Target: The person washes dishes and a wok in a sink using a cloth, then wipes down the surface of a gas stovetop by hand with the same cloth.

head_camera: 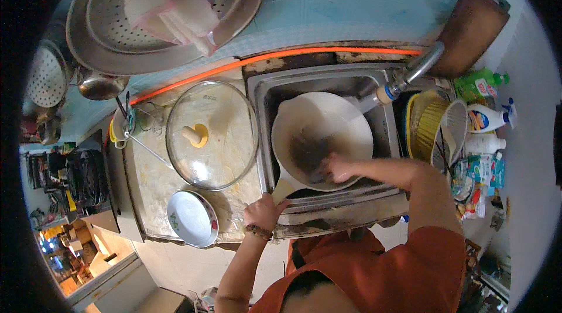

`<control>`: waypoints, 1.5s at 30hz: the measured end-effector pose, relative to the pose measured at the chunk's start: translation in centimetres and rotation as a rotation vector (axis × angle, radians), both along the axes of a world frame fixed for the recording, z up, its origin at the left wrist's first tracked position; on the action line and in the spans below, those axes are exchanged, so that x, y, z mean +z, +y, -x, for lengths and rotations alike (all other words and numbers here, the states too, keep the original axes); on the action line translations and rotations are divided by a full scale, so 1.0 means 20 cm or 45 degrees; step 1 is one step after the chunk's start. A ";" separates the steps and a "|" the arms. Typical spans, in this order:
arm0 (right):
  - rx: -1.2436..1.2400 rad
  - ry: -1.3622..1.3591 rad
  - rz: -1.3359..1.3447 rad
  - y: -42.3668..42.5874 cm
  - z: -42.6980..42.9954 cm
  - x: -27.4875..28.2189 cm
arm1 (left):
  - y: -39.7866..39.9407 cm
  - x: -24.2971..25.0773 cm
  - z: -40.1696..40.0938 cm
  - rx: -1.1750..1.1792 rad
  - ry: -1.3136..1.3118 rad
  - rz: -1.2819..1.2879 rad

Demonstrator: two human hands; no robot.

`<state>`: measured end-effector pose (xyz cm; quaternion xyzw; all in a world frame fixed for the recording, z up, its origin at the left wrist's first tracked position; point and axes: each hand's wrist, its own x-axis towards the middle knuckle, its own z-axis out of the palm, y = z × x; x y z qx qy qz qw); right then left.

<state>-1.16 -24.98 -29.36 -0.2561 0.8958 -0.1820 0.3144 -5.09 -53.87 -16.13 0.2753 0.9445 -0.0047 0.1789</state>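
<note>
A white wok-style pan sits in the stainless steel sink, tilted a little, with a dark stain or murky water over its bottom. My left hand grips its cream handle at the sink's front left corner. Inside the pan, my right hand presses its fingers to the dark lower part. Something greyish shows under those fingertips, too blurred to name. Over the pan's right rim, water runs from the metal faucet.
Left of the sink, a glass lid with a knob lies on the counter, near stacked bowls at the front edge. Baskets and cleaning bottles stand to the right. A large perforated metal tray hangs on the wall.
</note>
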 end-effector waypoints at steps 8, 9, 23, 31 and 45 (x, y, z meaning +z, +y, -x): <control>-1.208 0.858 -0.027 0.08 0.58 -0.43 | 0.11 -0.05 -0.01 -0.106 0.266 -0.039; -1.150 0.833 0.127 -0.08 0.60 -0.37 | 0.07 -0.07 -0.03 -0.042 0.224 0.005; -0.161 1.126 -0.113 0.18 0.63 -0.43 | 0.16 0.14 0.05 -0.081 0.477 -0.046; -0.272 -0.031 -0.730 0.11 -0.01 -0.03 | -0.04 -0.13 -0.07 -0.178 0.851 -0.002; -1.151 0.825 -0.242 0.11 0.36 -0.13 | -0.03 -0.22 -0.14 -0.175 0.812 0.105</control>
